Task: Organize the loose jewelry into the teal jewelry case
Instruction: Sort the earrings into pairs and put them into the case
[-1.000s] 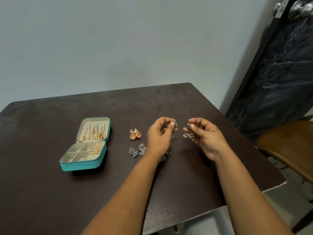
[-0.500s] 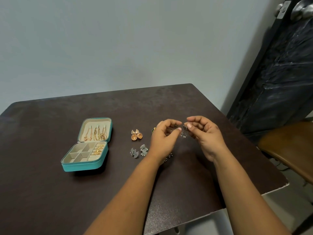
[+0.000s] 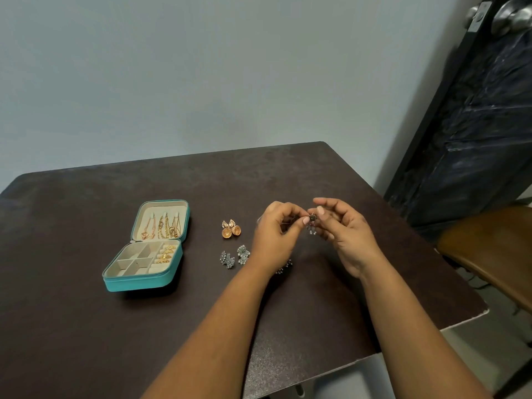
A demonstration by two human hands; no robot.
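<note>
A person's two hands meet above a dark, matte, speckled table [image 3: 86,326], fingertips drawn together over a small silver earring [image 3: 312,224]. The right hand [image 3: 345,237] pinches the earring between thumb and forefinger, its other fingers loosely curled; a cluster of tiny beads dangles below the grip. The left hand [image 3: 276,236] curls toward the same piece, thumb and fingertips closing on its near side, though whether it grips the earring itself or a separate backing cannot be told.

To the left lies the teal case [image 3: 144,279], a rounded square box with a stitched fabric-like shell, open flat on the table. Its cream-lined lid [image 3: 161,220] holds several gold chains hanging in a row; its base is split into cream compartments, with gold rings tucked in the slotted section on the right side and the squarer cells beside them showing only lining.

Between case and hands, loose on the table, sit two round, domed gold earrings [image 3: 231,229] with leaf-shaped tops, touching each other. Just nearer the camera lie two fan-shaped silver earrings [image 3: 234,256] set with small stones. Another silver piece [image 3: 285,266] is partly hidden behind the left wrist.

A pale wall backs the table; a dark door [image 3: 475,125] with a metal knob and a brown curved chair seat [image 3: 489,254] stand at right.
</note>
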